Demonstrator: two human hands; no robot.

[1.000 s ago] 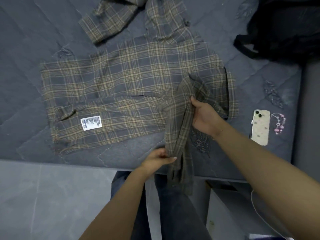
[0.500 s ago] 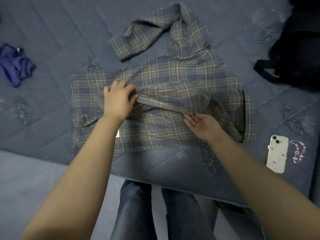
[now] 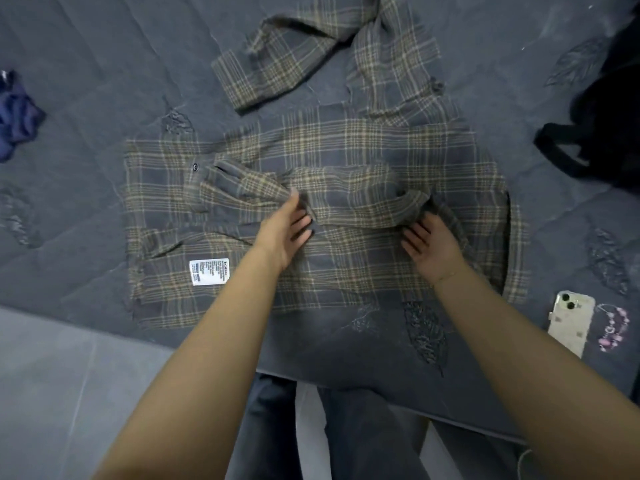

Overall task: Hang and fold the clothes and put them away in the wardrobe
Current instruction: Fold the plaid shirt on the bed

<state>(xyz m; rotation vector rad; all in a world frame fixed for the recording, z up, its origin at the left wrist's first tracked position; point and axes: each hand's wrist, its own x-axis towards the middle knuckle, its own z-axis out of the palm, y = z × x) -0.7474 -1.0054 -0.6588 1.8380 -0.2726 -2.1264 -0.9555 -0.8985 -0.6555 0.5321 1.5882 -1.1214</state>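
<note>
A grey-and-tan plaid shirt [image 3: 346, 147] lies spread flat on the dark grey bed [image 3: 86, 64], its white care label [image 3: 209, 271] facing up at the lower left. One sleeve [image 3: 349, 195] is folded across the shirt's middle. The other sleeve [image 3: 277, 64] trails off toward the far side. My left hand [image 3: 287, 230] has straight fingers touching the folded sleeve near its middle. My right hand [image 3: 429, 244] lies palm up with relaxed fingers at the sleeve's right end, where the fabric bunches.
A phone [image 3: 569, 323] and a pink bead strap [image 3: 613, 327] lie on the bed at the right. At the far right sits a black bag [image 3: 595, 133], and a blue garment [image 3: 15, 116] is at the far left. Grey floor [image 3: 69, 375] lies below the bed's near edge.
The sleeve that hung off the bed's edge now lies across the shirt. My left hand let go of the cuff and moved right to the sleeve's middle. My right hand stayed at the sleeve's right end.
</note>
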